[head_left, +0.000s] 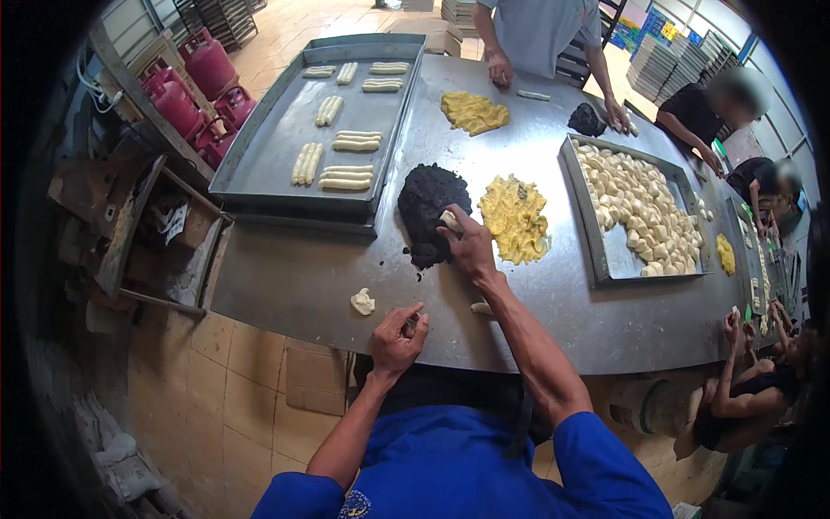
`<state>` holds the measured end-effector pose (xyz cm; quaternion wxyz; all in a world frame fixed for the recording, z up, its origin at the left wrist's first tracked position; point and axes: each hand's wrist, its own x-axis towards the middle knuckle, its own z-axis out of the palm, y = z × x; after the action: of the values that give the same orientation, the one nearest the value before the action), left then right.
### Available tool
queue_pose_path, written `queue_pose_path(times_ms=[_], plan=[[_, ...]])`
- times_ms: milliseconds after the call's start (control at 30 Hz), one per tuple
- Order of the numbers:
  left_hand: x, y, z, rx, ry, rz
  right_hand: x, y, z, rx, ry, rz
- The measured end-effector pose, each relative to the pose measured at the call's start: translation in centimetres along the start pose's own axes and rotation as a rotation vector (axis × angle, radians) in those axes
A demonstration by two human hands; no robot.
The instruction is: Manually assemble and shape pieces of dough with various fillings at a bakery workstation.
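As a bare right hand (471, 246) reaches over a mound of black, crumbly filling (425, 197) on a metal table (303, 272), its grip is closed on a small piece of pale dough (449, 221) at the mound's 4 o'clock side. Between 6 and 7 o'clock from that mound, the left hand (399, 343) hovers by the near edge, fingers curled; whether its grip holds anything cannot be told. One crumpled dough lump (363, 301) lies at 7 o'clock, and yellow filling (513, 216) spreads at 3 o'clock, just beside the black heap. Farther toward 3 o'clock, a tray (616, 246) carries many dough pieces (661, 233); at 10 o'clock, a larger tray (272, 143) bears grouped dough strips (346, 183). A person in a light shirt (540, 35) stands across at 1 o'clock.
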<state>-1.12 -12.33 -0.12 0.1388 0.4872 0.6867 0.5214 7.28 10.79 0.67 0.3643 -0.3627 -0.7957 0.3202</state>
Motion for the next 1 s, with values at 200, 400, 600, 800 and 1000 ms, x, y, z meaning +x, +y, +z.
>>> queue_pose_path(times_ms=[200,400,600,800,1000], plan=[[1.1,0.1,-0.3,-0.037,-0.106,-0.057,-0.2,0.9,-1.4,0.223,0.137,0.022],[6.0,0.9,-2.2,-0.969,-0.397,-0.722,-2.9,-5.8,-7.5,1.254,-0.273,0.679],[9.6,3.6,0.8,-1.141,-0.473,-0.673,-5.8,-7.0,-8.9,1.329,-0.436,0.698],[5.2,3.6,1.6,-0.975,-0.256,-0.790,-3.8,-2.2,-6.5,0.635,-0.063,0.462],[1.7,2.8,-0.1,-0.789,-0.245,-0.706,-0.9,-0.9,-2.3,0.124,-0.017,0.191]])
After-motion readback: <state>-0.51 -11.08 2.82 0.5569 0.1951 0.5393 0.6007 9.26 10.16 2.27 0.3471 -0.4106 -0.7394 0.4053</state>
